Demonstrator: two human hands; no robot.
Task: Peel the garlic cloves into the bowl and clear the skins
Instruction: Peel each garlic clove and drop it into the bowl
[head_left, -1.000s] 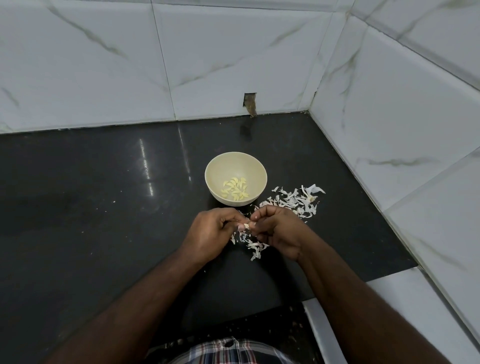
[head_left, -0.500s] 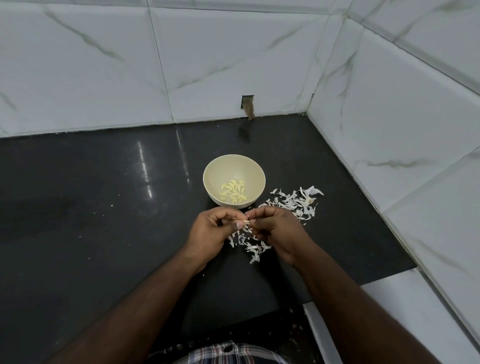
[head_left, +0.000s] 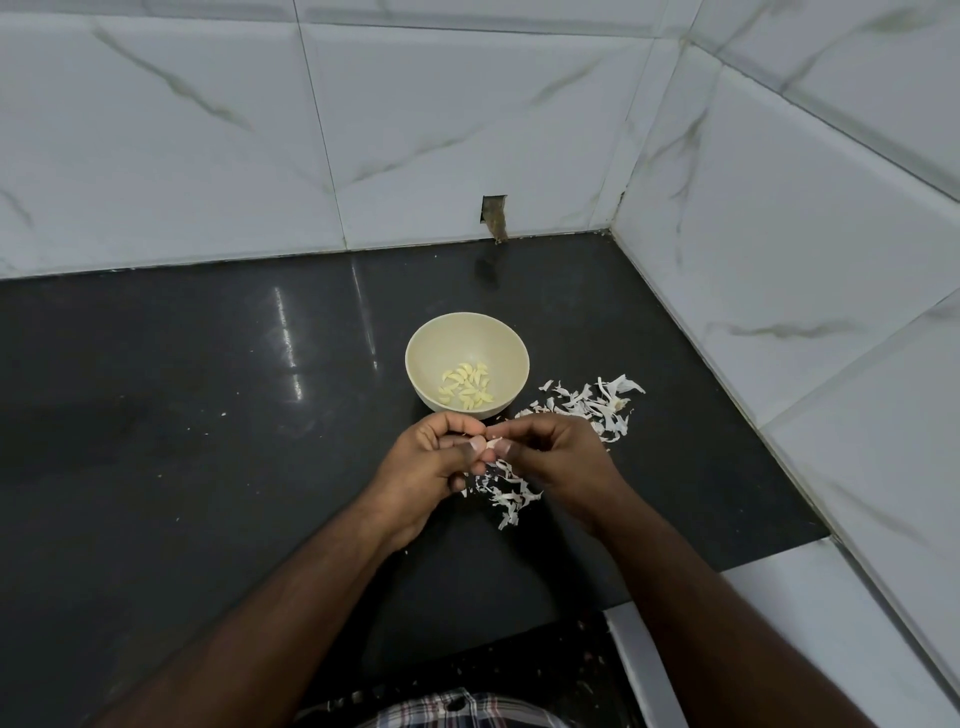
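Note:
A cream bowl (head_left: 514, 345) stands on the black counter (head_left: 182, 415) and holds several peeled garlic cloves (head_left: 467, 391). Just in front of the bowl, my left hand (head_left: 426, 473) and my right hand (head_left: 558, 462) meet fingertip to fingertip. Between them they pinch a small garlic clove (head_left: 490, 444) that is mostly hidden by the fingers. White garlic skins (head_left: 589, 404) lie scattered to the right of the bowl, and more garlic skins (head_left: 506, 493) lie under my hands.
White marble-look tiled walls close the counter at the back and right, forming a corner. A small dark notch (head_left: 494, 214) sits in the back wall. A white ledge (head_left: 779, 623) borders the counter at the front right. The counter's left half is bare.
My hands stay together on the clove, with the fingers shifting slightly as they work at it. The view has tilted a little, so the bowl and hands sit marginally higher.

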